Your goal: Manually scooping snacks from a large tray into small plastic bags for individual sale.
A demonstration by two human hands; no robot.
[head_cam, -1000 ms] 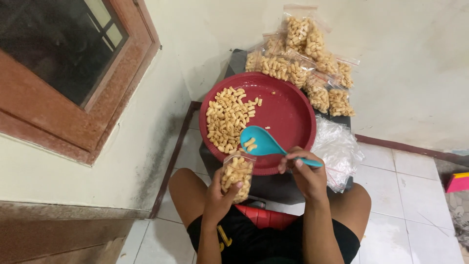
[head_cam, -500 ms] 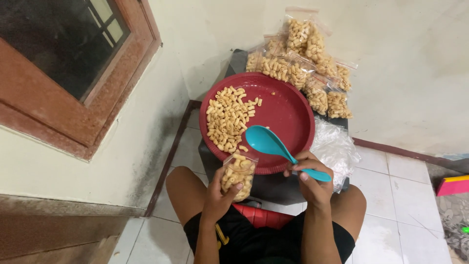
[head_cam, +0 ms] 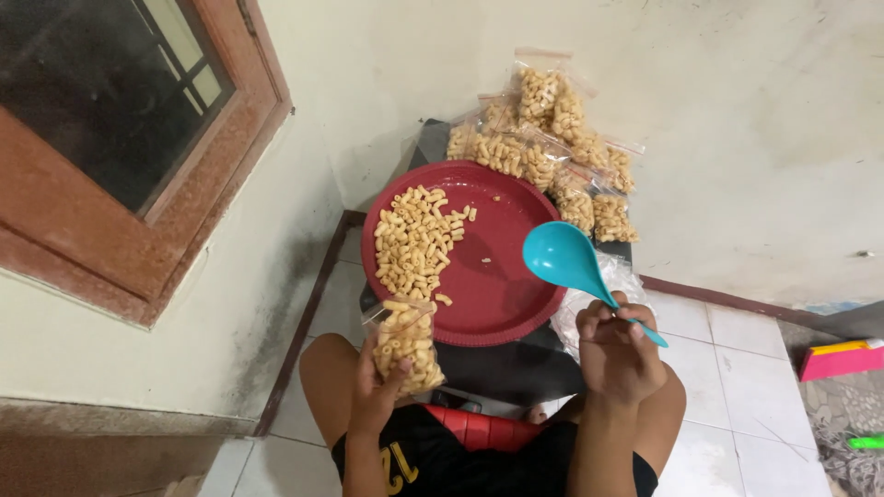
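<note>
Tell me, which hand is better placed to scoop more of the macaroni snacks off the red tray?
The right hand, most likely. It already grips the teal spoon, which is empty and raised at the red tray's right edge. The left hand is busy holding the small clear bag, nearly full of snacks.

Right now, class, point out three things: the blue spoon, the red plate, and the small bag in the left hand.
blue spoon point(head_cam: 562, 255), head view, on its bowl.
red plate point(head_cam: 511, 267), head view, on its bare middle.
small bag point(head_cam: 405, 342), head view, on its filled body.
</note>
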